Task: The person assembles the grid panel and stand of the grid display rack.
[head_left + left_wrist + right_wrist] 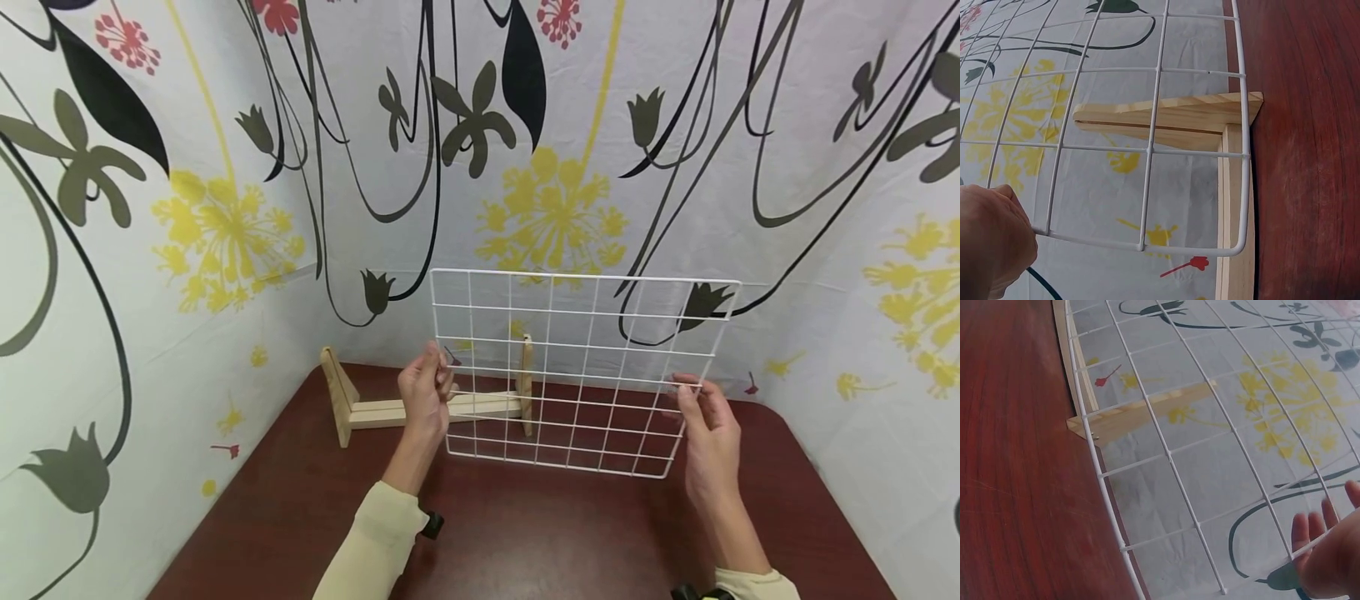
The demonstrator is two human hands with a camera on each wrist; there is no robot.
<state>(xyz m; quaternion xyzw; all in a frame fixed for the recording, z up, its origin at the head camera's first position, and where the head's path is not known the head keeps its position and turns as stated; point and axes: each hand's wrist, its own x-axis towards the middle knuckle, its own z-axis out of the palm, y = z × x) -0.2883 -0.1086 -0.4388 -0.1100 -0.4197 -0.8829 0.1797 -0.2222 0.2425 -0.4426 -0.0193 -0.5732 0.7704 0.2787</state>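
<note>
A white wire grid panel (577,375) is held upright above the dark red-brown table (525,533), roughly at the centre of the head view, its lower edge just over the tabletop. Its left edge is pinched by the left hand (425,392), at 9 o'clock of the panel, with fingers curled round the outer wire; in the left wrist view only the knuckles (991,237) are seen against the frame, so the fingertips cannot be told there. The right edge, at 3 o'clock, is held by the right hand (705,433), thumb in front and fingers (1310,528) lying close together behind the wires. A pale wooden stand (420,408) with two upright ends is seen on the table behind the panel, toward 10 o'clock, partly viewed through the mesh. A floral-printed cloth backdrop (225,208) is hung around the table
</note>
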